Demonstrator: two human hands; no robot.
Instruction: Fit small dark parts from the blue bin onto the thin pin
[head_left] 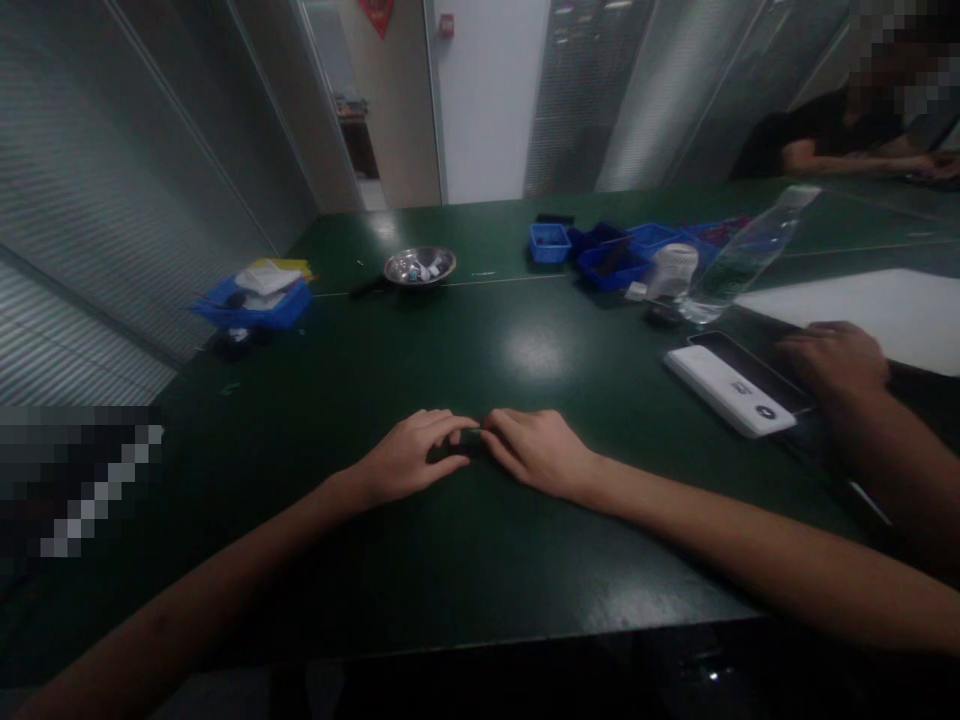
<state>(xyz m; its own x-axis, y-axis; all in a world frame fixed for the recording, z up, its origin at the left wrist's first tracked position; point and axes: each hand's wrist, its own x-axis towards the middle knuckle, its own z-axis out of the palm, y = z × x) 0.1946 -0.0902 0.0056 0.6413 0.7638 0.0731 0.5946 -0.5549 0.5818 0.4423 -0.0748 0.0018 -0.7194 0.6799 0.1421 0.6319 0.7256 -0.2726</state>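
Just above the green table (352,570), my two hands meet near the middle of the head view. My left hand (412,452) is curled, its thumb and fingers bent round a small dark thing (466,438) too dim to name. From the right, my right hand (541,450) comes up to the same spot, fingers bent and pinched together. Whatever its fingertips hold is hidden or too small to make out. The fingertips of both hands are almost touching.
A metal bowl (420,283) with small items stands further back. Blue bins (550,257) and a filled blue tray (289,310) lie beyond. At right are a clear bottle (750,255), a white power bank (724,390), a phone (750,368) and another person's hand (844,355).
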